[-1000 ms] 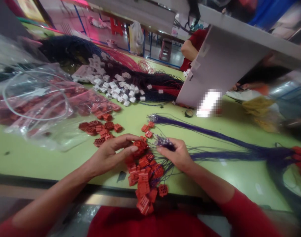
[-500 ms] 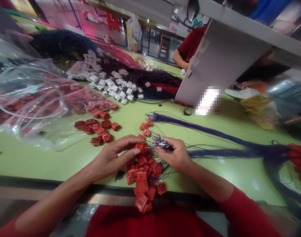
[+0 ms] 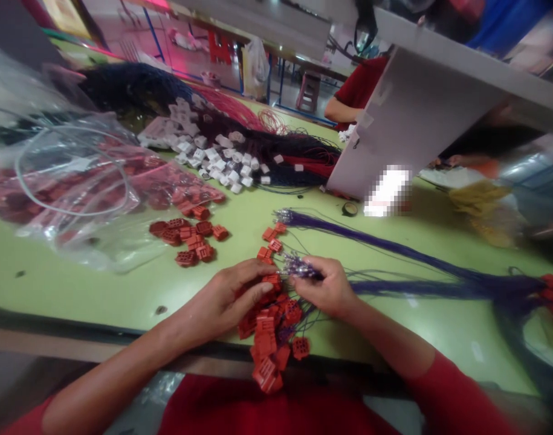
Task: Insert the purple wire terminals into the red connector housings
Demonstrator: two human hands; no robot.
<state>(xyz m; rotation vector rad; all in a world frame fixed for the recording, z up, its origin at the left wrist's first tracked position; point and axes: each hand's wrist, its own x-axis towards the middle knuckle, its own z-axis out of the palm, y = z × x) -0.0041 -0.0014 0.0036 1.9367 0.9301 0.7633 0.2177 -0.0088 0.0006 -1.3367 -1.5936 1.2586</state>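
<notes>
Between the thumb and fingers of my left hand (image 3: 240, 296) is a red connector housing (image 3: 271, 281). My right hand (image 3: 326, 284) is closed around a bundle of purple wires (image 3: 303, 267) whose metal terminal ends point left, close to that housing. Whether a terminal sits inside the housing I cannot tell. Below my hands, a pile of red connector housings (image 3: 265, 332) with purple wires hangs over the table's front edge. A few more red housings (image 3: 269, 234) lie just beyond my fingers. Farther back rests a second purple wire bundle (image 3: 371, 237), its terminals at the left.
Loose red housings (image 3: 194, 241) lie left, beside a clear plastic bag (image 3: 77, 181) of red parts. White connectors (image 3: 222, 160) on dark wires are heaped behind. A tape roll (image 3: 349, 209) lies near a grey panel (image 3: 407, 121). Another person's arm (image 3: 344, 110) shows beyond it.
The view has shifted slightly, so the scene sits a little farther right and lower. Both hands keep nearly the same hold, left on the housing, right on the wires.
</notes>
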